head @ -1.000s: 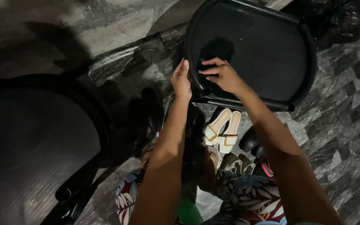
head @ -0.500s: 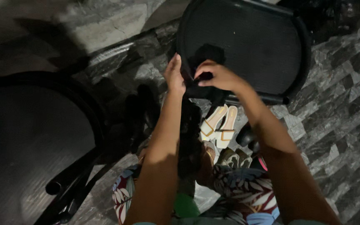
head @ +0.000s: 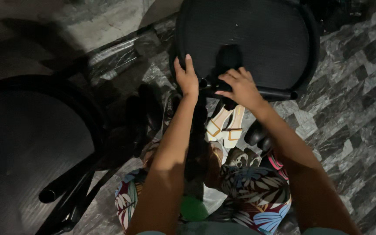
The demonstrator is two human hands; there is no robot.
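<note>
A round black mesh chair piece stands tilted on the floor in front of me. My left hand holds its lower left rim, fingers pointing up along the edge. My right hand curls over a black bracket at the bottom middle, where a black bar runs along the lower edge. What sits under the right palm is hidden. Both forearms reach forward over my lap in flower-patterned clothing.
A pair of pale sandals lies on the floor just below the chair piece, beside dark castor wheels. A second black chair part with tube arms fills the left. The floor is grey marbled tile.
Both hands have stayed on the chair piece's lower edge. The right hand has slid a little down onto the bracket, and the view has shifted slightly.
</note>
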